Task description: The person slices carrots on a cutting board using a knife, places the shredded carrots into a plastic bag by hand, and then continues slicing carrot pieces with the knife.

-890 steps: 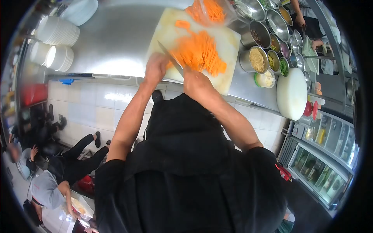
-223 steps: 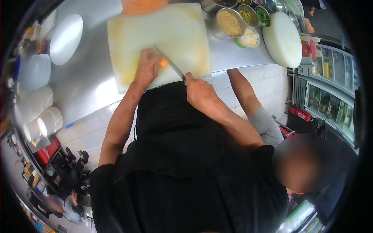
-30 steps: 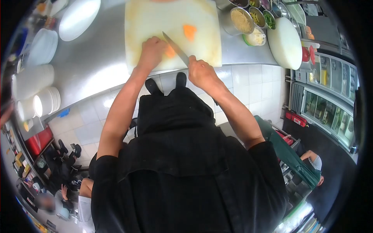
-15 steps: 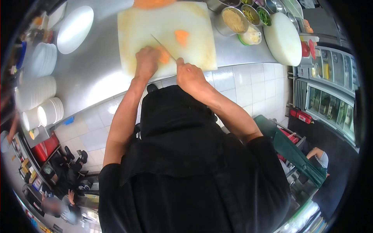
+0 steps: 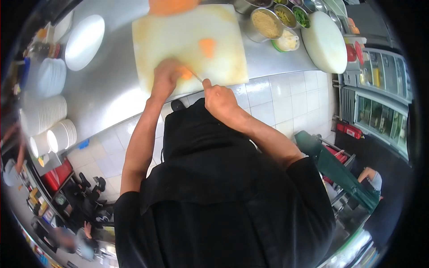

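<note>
My right hand (image 5: 220, 99) is closed around the handle of a kitchen knife (image 5: 196, 77), near the front edge of a white cutting board (image 5: 172, 42). Its blade points up and left and runs against an orange vegetable piece (image 5: 186, 73). Curled fingers of my left hand (image 5: 166, 75), somewhat blurred, hold that piece from the left side. The far end of the blade is hidden or smeared near those fingers. A second orange piece (image 5: 207, 47) lies loose on the board. Past the board's back edge is a larger orange mass (image 5: 173, 6).
Metal containers (image 5: 264, 26) and a white tub (image 5: 286, 41) stand right of the board, beside a round white board (image 5: 324, 42). Left are an oval plate (image 5: 85, 42) and stacked white bowls (image 5: 61, 136). Another person (image 5: 82, 241) is at lower left.
The knife blade, earlier seen at length past the orange piece, now shows only a short stretch. The camera view has shifted slightly, and both hands remain at the piece.
</note>
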